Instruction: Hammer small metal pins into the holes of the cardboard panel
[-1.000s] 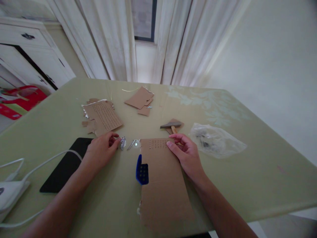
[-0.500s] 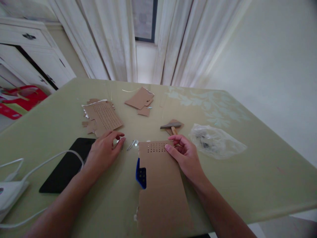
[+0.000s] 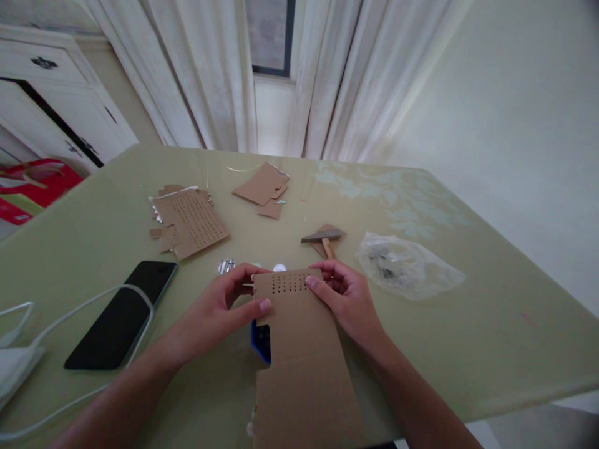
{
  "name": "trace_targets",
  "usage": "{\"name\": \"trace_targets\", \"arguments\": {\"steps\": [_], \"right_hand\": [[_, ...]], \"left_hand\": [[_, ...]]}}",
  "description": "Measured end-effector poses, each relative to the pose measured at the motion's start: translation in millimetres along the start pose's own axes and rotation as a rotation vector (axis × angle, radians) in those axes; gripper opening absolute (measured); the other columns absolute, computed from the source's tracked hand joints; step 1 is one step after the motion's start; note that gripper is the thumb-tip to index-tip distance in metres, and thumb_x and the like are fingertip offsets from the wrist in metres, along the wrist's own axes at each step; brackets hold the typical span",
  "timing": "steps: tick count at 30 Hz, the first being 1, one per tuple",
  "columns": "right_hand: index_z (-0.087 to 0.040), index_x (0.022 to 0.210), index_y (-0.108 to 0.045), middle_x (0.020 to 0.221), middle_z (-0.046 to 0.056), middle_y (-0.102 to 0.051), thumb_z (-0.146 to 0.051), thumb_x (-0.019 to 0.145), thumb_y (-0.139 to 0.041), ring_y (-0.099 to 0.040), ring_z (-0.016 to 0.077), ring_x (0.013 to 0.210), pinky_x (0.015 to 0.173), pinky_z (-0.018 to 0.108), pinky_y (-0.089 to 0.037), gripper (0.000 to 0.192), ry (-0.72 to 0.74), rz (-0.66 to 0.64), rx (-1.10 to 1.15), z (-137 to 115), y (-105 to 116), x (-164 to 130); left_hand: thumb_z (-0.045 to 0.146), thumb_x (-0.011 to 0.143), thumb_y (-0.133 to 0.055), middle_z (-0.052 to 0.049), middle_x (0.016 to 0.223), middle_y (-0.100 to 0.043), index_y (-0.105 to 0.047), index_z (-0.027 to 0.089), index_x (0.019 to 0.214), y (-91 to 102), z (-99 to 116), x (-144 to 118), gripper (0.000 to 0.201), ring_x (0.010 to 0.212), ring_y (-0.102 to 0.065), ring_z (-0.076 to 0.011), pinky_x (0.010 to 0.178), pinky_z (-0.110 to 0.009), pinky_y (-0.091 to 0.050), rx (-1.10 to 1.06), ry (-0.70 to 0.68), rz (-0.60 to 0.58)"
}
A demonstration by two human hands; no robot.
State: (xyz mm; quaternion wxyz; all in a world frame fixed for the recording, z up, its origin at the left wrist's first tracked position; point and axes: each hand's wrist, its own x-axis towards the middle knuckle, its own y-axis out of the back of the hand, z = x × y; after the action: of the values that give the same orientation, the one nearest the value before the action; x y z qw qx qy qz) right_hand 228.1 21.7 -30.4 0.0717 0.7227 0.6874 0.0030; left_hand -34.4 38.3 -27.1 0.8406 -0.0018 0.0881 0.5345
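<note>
A long brown cardboard piece [image 3: 299, 349] lies in front of me, with rows of small punched holes near its far end. My right hand [image 3: 346, 296] pinches its upper right edge, thumb on top and fingers underneath. At the upper left edge, my left hand [image 3: 229, 305] holds it too, thumb on the face and fingers behind the edge. Part of a dark blue object [image 3: 261, 342] shows through the notch in the left side; the rest is hidden below. Just past my left hand lie several shiny metal nails [image 3: 226, 266], beside a small white round thing [image 3: 279, 267].
A hammer [image 3: 322, 236] rests on a cardboard scrap beyond my right hand. Right of it is a clear plastic bag [image 3: 405, 265] with dark contents. Punched cardboard [image 3: 191, 221], more scraps [image 3: 262, 185], a black phone [image 3: 124, 315] and a white cable [image 3: 88, 305] occupy the table [image 3: 491, 324].
My left hand has moved right from beside the nails onto the cardboard's left edge and taken hold there. The right hand keeps its grip. The cardboard has shifted slightly left in view.
</note>
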Motion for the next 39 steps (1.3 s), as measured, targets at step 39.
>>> {"name": "trace_targets", "arguments": {"steps": [39], "right_hand": [[-0.027, 0.115, -0.076, 0.100, 0.007, -0.075, -0.041, 0.085, -0.091, -0.072, 0.0244, 0.090, 0.072, 0.034, -0.060, 0.036, -0.020, -0.217, 0.063, -1.6, 4.2, -6.0]], "left_hand": [[0.045, 0.105, -0.048, -0.014, 0.108, -0.076, -0.078, 0.020, 0.103, 21.0, -26.4, 14.3, 0.039, 0.106, -0.068, -0.0348, 0.096, -0.047, -0.052, 1.144, -0.100, 0.388]]}}
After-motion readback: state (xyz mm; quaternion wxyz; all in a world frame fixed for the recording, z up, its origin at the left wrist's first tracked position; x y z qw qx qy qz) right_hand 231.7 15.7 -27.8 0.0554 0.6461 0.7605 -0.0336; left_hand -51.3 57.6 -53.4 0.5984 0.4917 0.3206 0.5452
